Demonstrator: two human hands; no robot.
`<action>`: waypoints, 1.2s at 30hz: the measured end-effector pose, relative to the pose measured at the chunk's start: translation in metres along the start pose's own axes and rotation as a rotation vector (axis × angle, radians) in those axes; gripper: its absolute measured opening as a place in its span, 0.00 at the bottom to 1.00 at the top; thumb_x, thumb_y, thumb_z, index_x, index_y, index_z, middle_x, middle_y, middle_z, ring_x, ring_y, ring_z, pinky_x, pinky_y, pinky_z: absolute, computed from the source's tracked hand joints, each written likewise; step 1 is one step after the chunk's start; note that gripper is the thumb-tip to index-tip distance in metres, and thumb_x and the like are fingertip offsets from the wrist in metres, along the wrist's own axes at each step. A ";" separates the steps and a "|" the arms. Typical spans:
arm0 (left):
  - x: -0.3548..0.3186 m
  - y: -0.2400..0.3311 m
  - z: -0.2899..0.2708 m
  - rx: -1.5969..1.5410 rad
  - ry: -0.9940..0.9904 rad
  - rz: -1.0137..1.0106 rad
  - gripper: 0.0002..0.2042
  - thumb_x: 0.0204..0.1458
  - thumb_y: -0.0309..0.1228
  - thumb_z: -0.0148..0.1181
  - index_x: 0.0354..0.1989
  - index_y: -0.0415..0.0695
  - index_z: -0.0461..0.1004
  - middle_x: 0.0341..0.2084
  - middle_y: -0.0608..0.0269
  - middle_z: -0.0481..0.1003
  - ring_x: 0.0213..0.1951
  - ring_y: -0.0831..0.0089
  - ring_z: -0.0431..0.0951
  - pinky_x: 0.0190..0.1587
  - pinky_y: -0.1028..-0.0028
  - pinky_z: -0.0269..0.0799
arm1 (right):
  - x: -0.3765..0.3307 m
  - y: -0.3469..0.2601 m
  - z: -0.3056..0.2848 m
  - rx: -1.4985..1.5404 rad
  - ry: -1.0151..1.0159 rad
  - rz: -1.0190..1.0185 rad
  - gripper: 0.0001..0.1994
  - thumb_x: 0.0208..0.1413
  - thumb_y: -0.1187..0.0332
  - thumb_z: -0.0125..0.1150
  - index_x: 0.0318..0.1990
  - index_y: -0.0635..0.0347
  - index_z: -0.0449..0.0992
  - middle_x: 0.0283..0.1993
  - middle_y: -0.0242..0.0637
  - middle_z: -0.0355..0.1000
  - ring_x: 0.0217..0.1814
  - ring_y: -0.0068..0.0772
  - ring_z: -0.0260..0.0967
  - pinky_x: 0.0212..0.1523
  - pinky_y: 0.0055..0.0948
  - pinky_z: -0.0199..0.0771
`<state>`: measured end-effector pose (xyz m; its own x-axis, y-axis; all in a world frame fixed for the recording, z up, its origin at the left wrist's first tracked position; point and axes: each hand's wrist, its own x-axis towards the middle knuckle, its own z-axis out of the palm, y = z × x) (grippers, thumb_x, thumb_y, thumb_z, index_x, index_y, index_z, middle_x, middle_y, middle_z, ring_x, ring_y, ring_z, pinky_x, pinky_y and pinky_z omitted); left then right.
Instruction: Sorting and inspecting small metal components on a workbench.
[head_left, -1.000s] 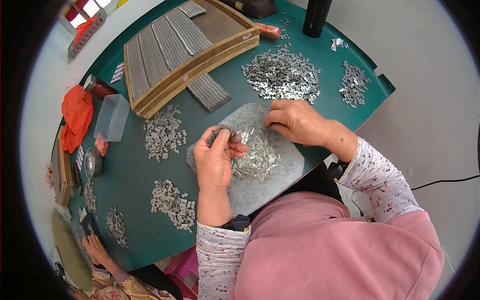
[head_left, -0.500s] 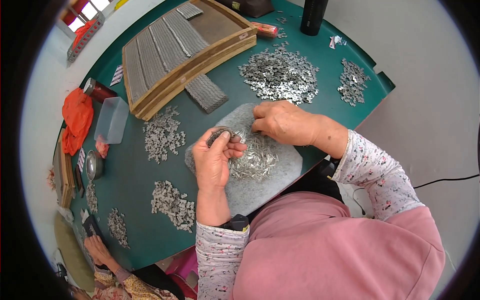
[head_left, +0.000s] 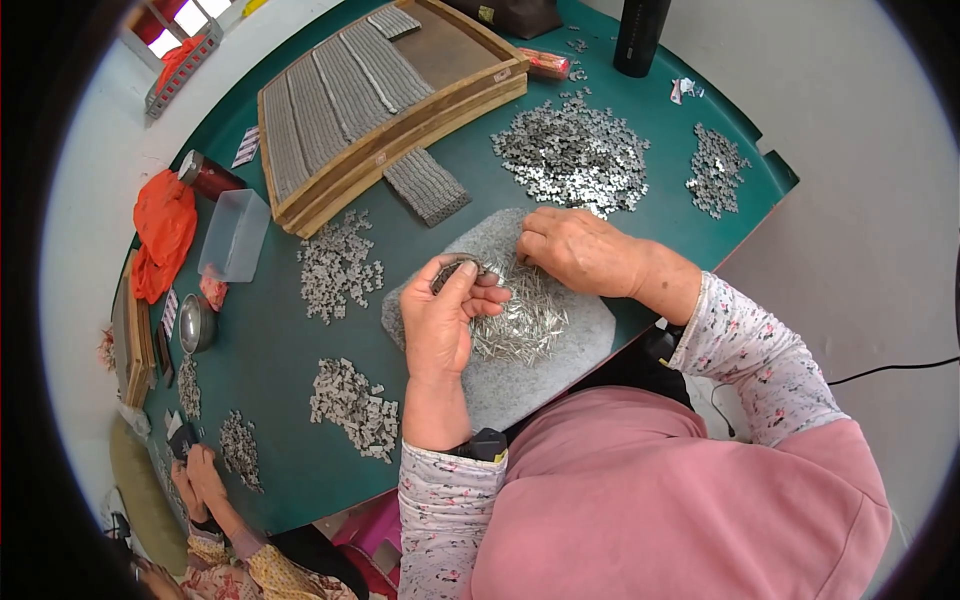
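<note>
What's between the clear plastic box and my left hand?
In the head view, a loose pile of small gray pieces on the green tabletop, then a sliver of the gray mat, between the clear plastic box and your left hand.

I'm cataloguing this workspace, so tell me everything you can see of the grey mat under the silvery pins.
The grey mat looks speckled and felt-like, with angled corners. It lies on the green table, near the person's body. Loose, slim, shiny pins cover its middle. The left hand and right hand hide parts; whether they touch it is unclear.
</note>
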<state>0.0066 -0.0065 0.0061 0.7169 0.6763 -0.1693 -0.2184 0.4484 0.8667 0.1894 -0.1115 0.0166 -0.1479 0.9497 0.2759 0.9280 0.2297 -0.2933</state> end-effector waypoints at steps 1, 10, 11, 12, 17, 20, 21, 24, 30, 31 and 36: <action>-0.001 0.000 0.000 0.019 0.002 0.007 0.05 0.55 0.23 0.54 0.36 0.34 0.71 0.26 0.51 0.76 0.25 0.64 0.80 0.23 0.76 0.76 | 0.000 0.000 0.002 0.002 0.041 -0.005 0.04 0.46 0.74 0.56 0.31 0.64 0.71 0.31 0.40 0.67 0.38 0.43 0.68 0.38 0.37 0.71; -0.002 -0.002 0.006 0.137 -0.063 0.054 0.06 0.55 0.22 0.54 0.37 0.32 0.72 0.26 0.49 0.76 0.24 0.65 0.80 0.24 0.75 0.77 | 0.008 -0.018 0.002 0.374 0.301 0.233 0.04 0.51 0.75 0.56 0.33 0.64 0.69 0.30 0.45 0.68 0.32 0.48 0.70 0.32 0.39 0.70; -0.002 -0.002 0.006 0.138 -0.063 0.054 0.06 0.55 0.22 0.54 0.37 0.32 0.72 0.26 0.49 0.76 0.24 0.65 0.80 0.24 0.75 0.77 | 0.009 -0.020 0.002 0.436 0.310 0.275 0.03 0.51 0.76 0.55 0.33 0.64 0.69 0.29 0.46 0.68 0.31 0.49 0.69 0.32 0.39 0.70; -0.003 -0.002 0.006 0.136 -0.059 0.049 0.06 0.55 0.22 0.54 0.37 0.32 0.72 0.26 0.49 0.76 0.24 0.65 0.80 0.24 0.75 0.77 | 0.008 -0.021 0.002 0.436 0.311 0.275 0.03 0.51 0.76 0.55 0.33 0.64 0.69 0.29 0.46 0.68 0.31 0.49 0.69 0.32 0.39 0.70; -0.003 -0.003 0.007 0.127 -0.054 0.043 0.06 0.55 0.22 0.54 0.37 0.32 0.72 0.26 0.49 0.76 0.25 0.65 0.80 0.25 0.76 0.77 | 0.001 -0.016 0.005 0.265 0.242 0.246 0.05 0.48 0.75 0.58 0.33 0.63 0.70 0.31 0.44 0.67 0.34 0.47 0.68 0.34 0.40 0.69; -0.003 -0.003 0.009 0.154 -0.048 0.056 0.05 0.55 0.21 0.53 0.37 0.32 0.72 0.26 0.49 0.76 0.25 0.66 0.80 0.25 0.77 0.77 | -0.004 -0.012 0.008 0.095 0.251 0.231 0.07 0.46 0.74 0.60 0.33 0.63 0.71 0.33 0.42 0.66 0.38 0.45 0.67 0.36 0.40 0.68; -0.004 -0.003 0.010 0.203 -0.045 0.077 0.05 0.55 0.21 0.52 0.36 0.32 0.72 0.26 0.49 0.76 0.25 0.66 0.80 0.25 0.77 0.77 | -0.006 -0.010 0.011 0.095 0.252 0.233 0.07 0.46 0.74 0.60 0.33 0.63 0.71 0.33 0.42 0.66 0.38 0.45 0.67 0.36 0.40 0.68; -0.004 -0.004 0.011 0.265 -0.049 0.108 0.05 0.55 0.20 0.51 0.36 0.32 0.72 0.26 0.50 0.77 0.25 0.67 0.80 0.26 0.77 0.77 | -0.008 -0.008 0.015 -0.011 0.266 0.227 0.09 0.45 0.73 0.62 0.33 0.63 0.71 0.34 0.41 0.65 0.41 0.45 0.66 0.38 0.39 0.69; -0.004 -0.006 0.012 0.298 -0.064 0.141 0.05 0.55 0.20 0.51 0.36 0.32 0.72 0.26 0.52 0.77 0.26 0.69 0.80 0.27 0.77 0.77 | -0.003 -0.024 0.003 0.182 0.361 0.242 0.09 0.44 0.74 0.64 0.34 0.62 0.72 0.33 0.41 0.68 0.35 0.43 0.69 0.33 0.36 0.71; -0.004 -0.006 0.013 0.295 -0.068 0.146 0.05 0.55 0.20 0.52 0.36 0.32 0.72 0.26 0.53 0.77 0.26 0.69 0.80 0.27 0.77 0.77 | -0.002 -0.026 0.006 0.302 0.381 0.223 0.09 0.44 0.73 0.64 0.34 0.62 0.72 0.32 0.42 0.68 0.34 0.45 0.69 0.32 0.37 0.70; -0.005 -0.010 0.013 0.344 -0.102 0.170 0.04 0.55 0.20 0.52 0.35 0.32 0.73 0.25 0.54 0.77 0.25 0.70 0.80 0.27 0.77 0.77 | -0.003 -0.032 0.016 0.433 0.412 0.241 0.08 0.43 0.74 0.63 0.32 0.61 0.72 0.28 0.42 0.68 0.31 0.45 0.69 0.30 0.37 0.70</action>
<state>0.0138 -0.0215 0.0044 0.7557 0.6546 0.0228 -0.1173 0.1010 0.9879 0.1547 -0.1184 0.0107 0.2710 0.8456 0.4599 0.6842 0.1668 -0.7100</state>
